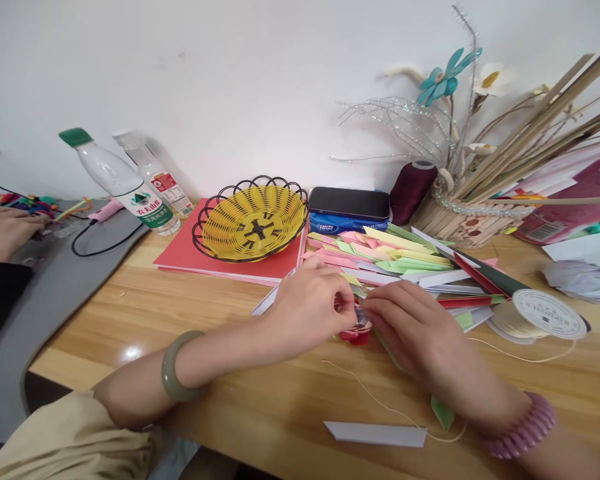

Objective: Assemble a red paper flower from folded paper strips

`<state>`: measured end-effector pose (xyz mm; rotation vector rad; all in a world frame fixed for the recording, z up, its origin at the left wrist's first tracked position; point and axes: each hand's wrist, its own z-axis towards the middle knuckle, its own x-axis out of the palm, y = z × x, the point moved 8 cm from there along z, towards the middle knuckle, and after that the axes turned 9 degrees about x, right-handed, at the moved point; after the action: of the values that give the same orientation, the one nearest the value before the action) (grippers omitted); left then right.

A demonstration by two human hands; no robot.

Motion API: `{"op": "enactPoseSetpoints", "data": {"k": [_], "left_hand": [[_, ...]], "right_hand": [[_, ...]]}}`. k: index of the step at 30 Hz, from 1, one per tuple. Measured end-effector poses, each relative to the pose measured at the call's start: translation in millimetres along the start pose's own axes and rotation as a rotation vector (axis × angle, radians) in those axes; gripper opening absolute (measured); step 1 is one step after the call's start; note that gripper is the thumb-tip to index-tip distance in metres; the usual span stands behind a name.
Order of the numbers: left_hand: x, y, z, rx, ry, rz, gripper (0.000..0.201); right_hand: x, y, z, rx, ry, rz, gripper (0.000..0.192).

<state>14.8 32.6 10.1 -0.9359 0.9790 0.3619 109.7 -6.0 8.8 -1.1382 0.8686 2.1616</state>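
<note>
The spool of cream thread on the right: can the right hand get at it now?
Probably yes. The spool of cream thread lies beside the right hand with bare table between, though that hand is pinching a red paper piece.

Paper, wood and plastic under my hands.
My desk [290,400] is smooth, glossy varnished wood. The folded strips [400,257] are matt coloured paper. The yellow basket [253,220] looks like woven plastic on black wire. My bangle [177,370] is polished and stone-like; the water bottle [125,183] is clear plastic.
</note>
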Motion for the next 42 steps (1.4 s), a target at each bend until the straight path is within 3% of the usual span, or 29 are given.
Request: {"op": "enactPoseSetpoints", "data": {"k": [3, 8, 9, 13, 17, 19, 22, 26, 29, 31, 36, 39, 42], "left_hand": [[-2.9, 2, 0, 0.012, 0.020, -0.066, 0.012], [-32.0, 11, 3, -0.026, -0.120, -0.164, 0.026], [-34.1, 12, 3, -0.032, -0.102, -0.176, 0.029], [-19.4, 10, 1, -0.015, 0.179, -0.148, 0.042], [2.9, 2, -6, 0.143, 0.371, -0.051, 0.060], [12.6, 0, -7, 0.208, 0.392, -0.050, 0.051], [18.8, 2, -3, 0.223, 0.330, -0.083, 0.032], [16.8, 11, 0, 0.052, 0.194, -0.279, 0.046], [22.3, 11, -3, -0.064, 0.202, -0.513, 0.053], [21.0, 7, -4, -0.071, 0.164, -0.598, 0.055], [0.3, 1, -2, 0.045, -0.047, -0.509, 0.061], [-11.3, -8, -3, 0.192, -0.138, -0.354, 0.049], [-17.1, -12, -6, 0.270, -0.223, -0.249, 0.043]], "right_hand": [[-1, -3, 0, 0.027, -0.027, 0.043, 0.012], [-12, -11, 4, 0.128, -0.101, 0.075, 0.013], [-16, -13, 5, 0.155, -0.115, 0.089, 0.014], [-29, -22, 6, 0.284, -0.102, 0.155, 0.012], [-10, -28, 4, 0.410, 0.160, 0.166, 0.019], [4, -30, 1, 0.464, 0.284, 0.233, 0.021], [10, -31, 1, 0.481, 0.301, 0.394, 0.019], [-6, -33, 6, 0.464, 0.143, 0.557, 0.017], [-13, -31, 7, 0.450, 0.094, 0.646, 0.017], [-18, -32, 6, 0.441, 0.036, 0.650, 0.018], [-30, -35, -1, 0.447, -0.154, 0.541, 0.020], [-27, -32, -2, 0.458, -0.127, 0.550, 0.022], [-16, -21, 1, 0.439, -0.023, 0.701, 0.028]]}}
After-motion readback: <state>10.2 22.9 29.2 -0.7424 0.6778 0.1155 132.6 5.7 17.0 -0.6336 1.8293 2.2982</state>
